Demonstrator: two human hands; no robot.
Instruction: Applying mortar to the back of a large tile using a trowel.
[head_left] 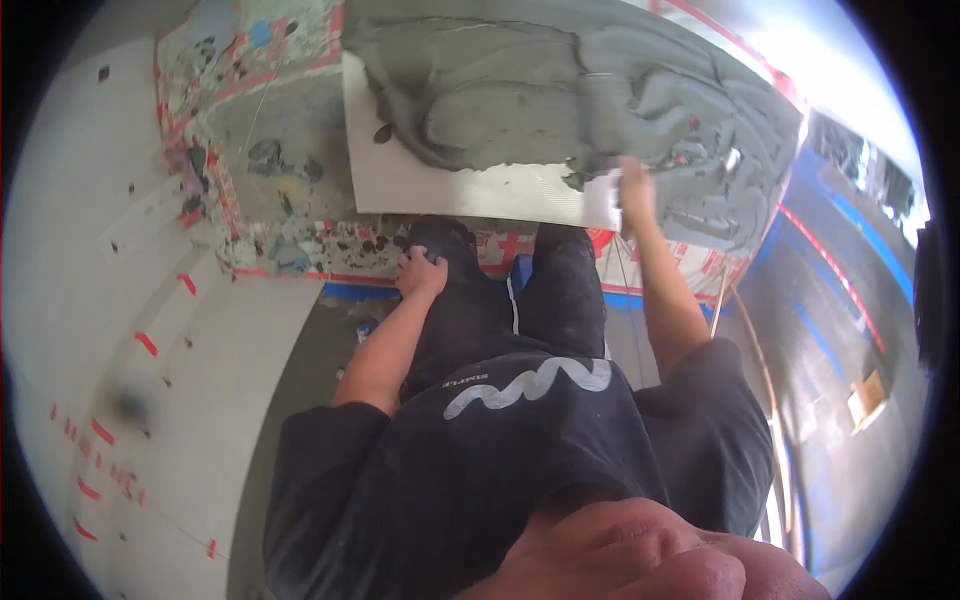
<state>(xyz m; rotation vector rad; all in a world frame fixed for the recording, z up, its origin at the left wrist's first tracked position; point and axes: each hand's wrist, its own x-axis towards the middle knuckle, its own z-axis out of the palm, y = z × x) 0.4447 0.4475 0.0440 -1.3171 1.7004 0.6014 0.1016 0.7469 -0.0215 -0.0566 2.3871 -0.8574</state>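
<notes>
A large white tile (420, 190) lies before my knees, its far part and middle coated with wet grey mortar (500, 95) in swirling strokes. Over its right near edge, my right hand (636, 192) is closed round what looks like a trowel; motion smears the hand, and the blade is hard to separate from the mortar. A ragged mortar edge ends just left of that hand, beside a bare strip of tile. My left hand (421, 272) rests on my left knee with its fingers spread, holding nothing.
Mortar-spattered sheeting (290, 240) with red print lies around the tile. White panels (120, 230) with red tape marks rise on the left. Dark flooring (840, 300) with blue tape strips stretches right, where a small light-coloured block (867, 402) lies. Blue tape (360, 292) edges the sheeting.
</notes>
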